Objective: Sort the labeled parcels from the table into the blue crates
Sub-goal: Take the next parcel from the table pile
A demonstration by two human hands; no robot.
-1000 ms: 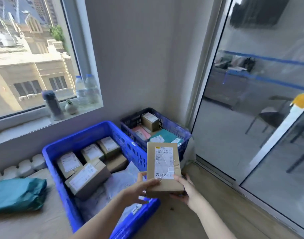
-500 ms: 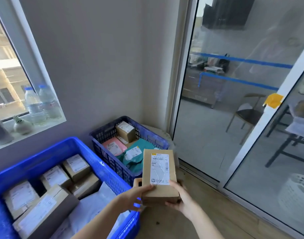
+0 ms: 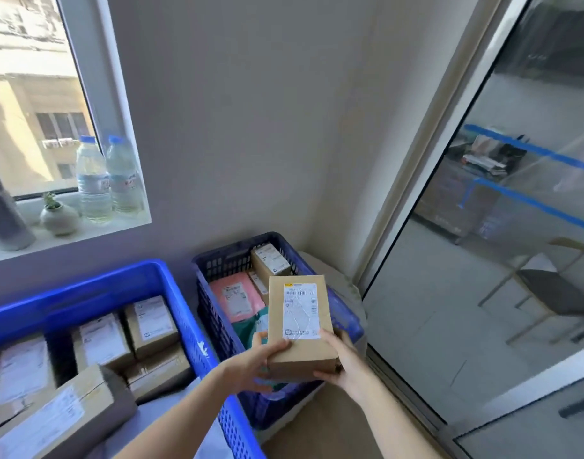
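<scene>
A brown cardboard parcel with a white label facing up hangs over the dark blue crate in the corner. My left hand grips its near left corner and my right hand holds its near right corner. Inside that crate lie a pink parcel, a small brown box and a teal bag, partly hidden by the held parcel. To the left stands a bright blue crate with several labelled brown boxes.
A window sill at the left carries two water bottles, a small potted plant and a dark flask. A sliding glass door fills the right side. Wooden floor shows below the crates.
The parcel and both hands have moved right, from over the bright blue crate to over the dark blue crate in the corner. My view turned right with them.
</scene>
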